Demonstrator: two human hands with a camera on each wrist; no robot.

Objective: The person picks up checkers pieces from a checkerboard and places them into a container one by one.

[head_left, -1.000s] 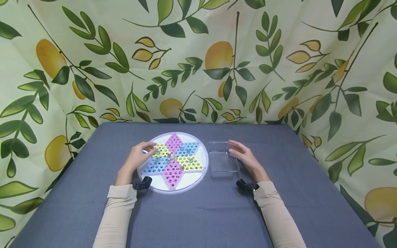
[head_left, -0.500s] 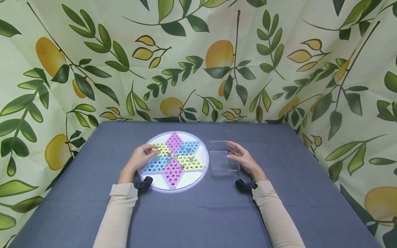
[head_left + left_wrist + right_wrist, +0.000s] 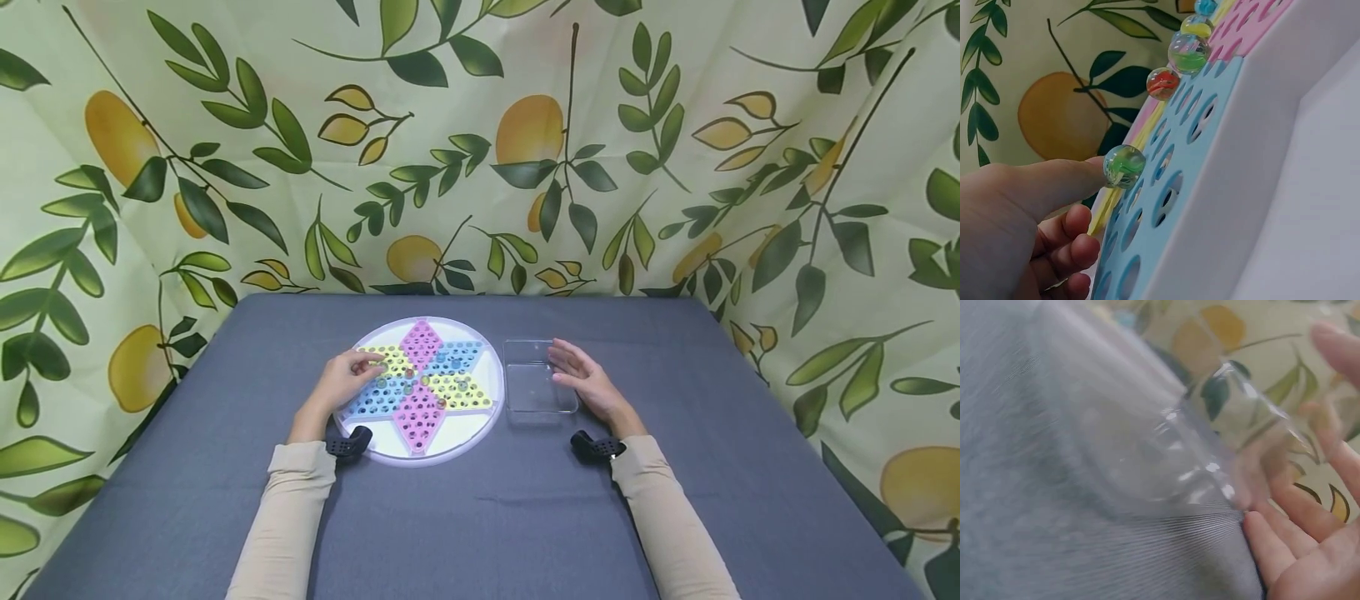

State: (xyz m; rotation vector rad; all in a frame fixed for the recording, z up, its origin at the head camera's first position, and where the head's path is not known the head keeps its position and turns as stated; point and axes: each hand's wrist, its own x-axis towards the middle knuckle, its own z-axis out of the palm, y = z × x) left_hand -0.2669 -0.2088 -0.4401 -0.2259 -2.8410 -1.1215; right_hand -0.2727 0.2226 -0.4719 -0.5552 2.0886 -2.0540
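Note:
A round white Chinese checkers board point(image 3: 472, 421) with a pink, blue and yellow star lies left of centre, several glass marbles sitting in its holes. My left hand point(image 3: 347, 383) is at the yellow section on its left, thumb and forefinger close together. In the left wrist view, a green-swirled marble point(image 3: 1124, 167) covers the thumb tip, and the forefinger is hidden, so a pinch cannot be confirmed. The other fingers point(image 3: 1079, 250) curl loosely. My right hand point(image 3: 592, 385) rests, fingers extended, at the right side of a clear plastic box point(image 3: 542, 411); its fingers point(image 3: 1266, 540) show beside the clear wall.
The box stands just right of the board. Both are on a table with a dark grey cloth point(image 3: 465, 533). A leaf-and-fruit patterned curtain point(image 3: 450, 92) hangs behind and at the sides. Other marbles, such as a red one point(image 3: 1163, 84), sit around the star's middle.
My left hand has drawn slightly down, and its thumb and forefinger have come closer together. The right hand has shifted slightly at the box. Board and box stay in place.

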